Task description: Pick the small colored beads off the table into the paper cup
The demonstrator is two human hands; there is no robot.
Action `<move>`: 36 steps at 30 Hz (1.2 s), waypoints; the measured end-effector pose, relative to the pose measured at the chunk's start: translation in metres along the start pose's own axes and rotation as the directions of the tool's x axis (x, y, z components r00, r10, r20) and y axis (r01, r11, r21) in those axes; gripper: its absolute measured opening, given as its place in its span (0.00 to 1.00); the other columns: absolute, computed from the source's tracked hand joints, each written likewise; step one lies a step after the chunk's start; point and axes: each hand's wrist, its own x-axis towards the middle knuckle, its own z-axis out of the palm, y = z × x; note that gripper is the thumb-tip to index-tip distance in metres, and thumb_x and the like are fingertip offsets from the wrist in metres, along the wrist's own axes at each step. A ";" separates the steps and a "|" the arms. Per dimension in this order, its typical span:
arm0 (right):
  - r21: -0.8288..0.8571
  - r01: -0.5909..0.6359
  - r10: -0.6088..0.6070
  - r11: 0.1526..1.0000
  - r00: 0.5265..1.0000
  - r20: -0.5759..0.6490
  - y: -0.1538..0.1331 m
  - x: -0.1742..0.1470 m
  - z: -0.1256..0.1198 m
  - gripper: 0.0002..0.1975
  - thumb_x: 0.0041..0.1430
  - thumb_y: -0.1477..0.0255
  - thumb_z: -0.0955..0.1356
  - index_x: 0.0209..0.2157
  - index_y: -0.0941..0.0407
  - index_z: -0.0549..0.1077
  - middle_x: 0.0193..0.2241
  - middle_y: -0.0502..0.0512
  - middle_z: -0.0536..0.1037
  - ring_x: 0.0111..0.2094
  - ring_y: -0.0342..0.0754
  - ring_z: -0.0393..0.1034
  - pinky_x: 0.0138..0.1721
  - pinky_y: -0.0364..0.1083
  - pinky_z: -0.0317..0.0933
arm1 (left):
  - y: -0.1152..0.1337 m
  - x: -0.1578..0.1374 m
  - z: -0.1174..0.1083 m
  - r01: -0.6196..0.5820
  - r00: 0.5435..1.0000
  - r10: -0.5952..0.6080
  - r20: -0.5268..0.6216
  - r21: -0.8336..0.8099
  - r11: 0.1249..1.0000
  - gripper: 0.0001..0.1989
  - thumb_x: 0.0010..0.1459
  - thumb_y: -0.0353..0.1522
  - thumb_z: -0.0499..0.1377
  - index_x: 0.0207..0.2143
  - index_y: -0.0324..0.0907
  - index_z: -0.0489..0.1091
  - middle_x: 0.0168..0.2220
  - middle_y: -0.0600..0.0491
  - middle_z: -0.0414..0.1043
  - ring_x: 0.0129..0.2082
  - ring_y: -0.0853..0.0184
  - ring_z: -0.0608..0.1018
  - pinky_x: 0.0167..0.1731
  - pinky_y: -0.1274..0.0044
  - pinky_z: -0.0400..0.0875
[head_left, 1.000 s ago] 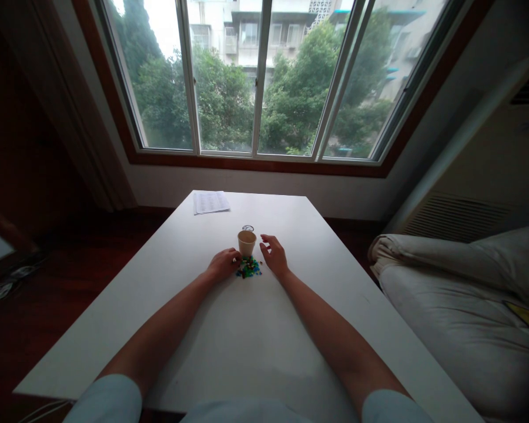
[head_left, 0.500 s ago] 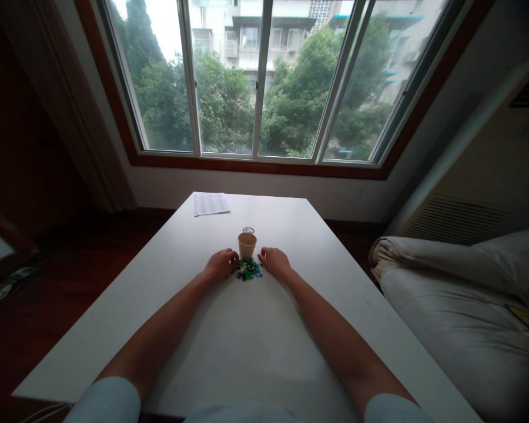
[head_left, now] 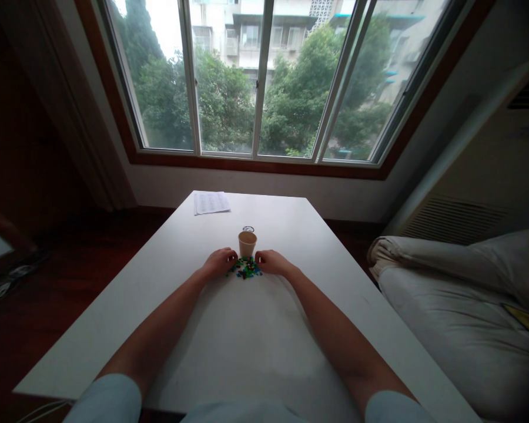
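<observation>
A brown paper cup (head_left: 247, 245) stands upright on the white table. In front of it lies a loose pile of small green, blue and dark pieces (head_left: 247, 269), too small to name for certain. My left hand (head_left: 220, 261) rests at the pile's left edge, its fingers curled inward and closed. On the other side, my right hand (head_left: 272, 262) has bent, closed fingers touching the pile's right edge, close beside the cup. Whatever either hand may pinch is too small to make out.
Just behind the cup lies a thin dark looped item (head_left: 248, 229). Sheets of printed paper (head_left: 212, 202) lie at the far left corner of the white table (head_left: 255, 346). A cushioned seat (head_left: 449, 305) stands to the right, and a window spans the far wall.
My right hand has moved slightly left, nearer the cup and pile. My left hand has shifted only a little. The cup stays in place.
</observation>
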 end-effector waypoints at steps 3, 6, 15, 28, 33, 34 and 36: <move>0.037 0.037 -0.037 0.999 0.999 0.011 -0.001 -0.001 -0.002 0.09 0.57 0.72 0.69 0.40 0.52 0.79 0.33 0.50 0.80 0.33 0.45 0.71 0.32 0.40 0.55 | -0.001 0.000 0.000 0.001 1.000 -0.001 0.003 -0.004 1.000 0.10 0.62 0.35 0.56 0.39 0.46 0.77 0.36 0.53 0.74 0.32 0.69 0.74 0.35 0.78 0.65; 0.055 0.044 -0.045 0.997 0.999 0.011 -0.002 -0.002 -0.003 0.09 0.57 0.73 0.68 0.39 0.52 0.79 0.32 0.50 0.79 0.31 0.44 0.69 0.32 0.40 0.54 | 0.000 0.000 -0.001 0.008 1.000 -0.008 0.008 0.001 1.000 0.10 0.62 0.35 0.56 0.39 0.46 0.77 0.36 0.53 0.74 0.32 0.69 0.74 0.35 0.78 0.65; 0.046 0.046 -0.043 0.998 0.997 -0.064 0.002 0.000 0.002 0.08 0.59 0.74 0.67 0.38 0.54 0.79 0.32 0.50 0.78 0.33 0.44 0.69 0.34 0.40 0.56 | 0.003 0.000 -0.002 -0.006 1.000 0.006 0.013 0.008 1.000 0.10 0.62 0.34 0.56 0.39 0.46 0.77 0.37 0.53 0.74 0.33 0.69 0.74 0.35 0.78 0.65; 0.108 0.096 -0.077 0.989 0.983 -0.167 0.017 0.003 0.012 0.09 0.59 0.76 0.66 0.39 0.54 0.78 0.35 0.52 0.76 0.34 0.44 0.68 0.37 0.40 0.58 | 0.001 0.002 0.002 -0.032 0.999 0.032 0.006 0.019 0.999 0.08 0.60 0.34 0.59 0.40 0.47 0.76 0.37 0.55 0.73 0.32 0.69 0.74 0.33 0.78 0.64; 0.171 0.117 -0.064 0.978 0.957 -0.285 0.025 0.004 0.018 0.08 0.58 0.77 0.67 0.38 0.55 0.77 0.34 0.51 0.73 0.33 0.43 0.66 0.36 0.41 0.58 | 0.005 0.002 0.001 -0.038 0.999 0.038 0.005 0.044 0.998 0.07 0.58 0.33 0.60 0.39 0.47 0.76 0.35 0.55 0.72 0.32 0.69 0.73 0.33 0.78 0.64; 0.176 0.117 -0.061 0.977 0.954 -0.294 0.027 0.005 0.020 0.08 0.57 0.77 0.67 0.37 0.55 0.77 0.33 0.50 0.73 0.33 0.43 0.66 0.36 0.41 0.58 | 0.006 0.002 0.001 -0.043 0.999 0.043 0.009 0.042 0.998 0.07 0.58 0.33 0.61 0.39 0.47 0.76 0.35 0.55 0.72 0.32 0.69 0.73 0.33 0.78 0.64; 0.180 0.110 -0.053 0.978 0.954 -0.294 0.030 0.006 0.023 0.06 0.56 0.76 0.68 0.36 0.55 0.76 0.32 0.50 0.72 0.32 0.43 0.65 0.36 0.41 0.57 | 0.010 0.003 0.001 -0.042 0.999 0.041 0.022 0.035 0.998 0.08 0.57 0.33 0.61 0.39 0.47 0.77 0.34 0.55 0.73 0.32 0.69 0.73 0.33 0.78 0.64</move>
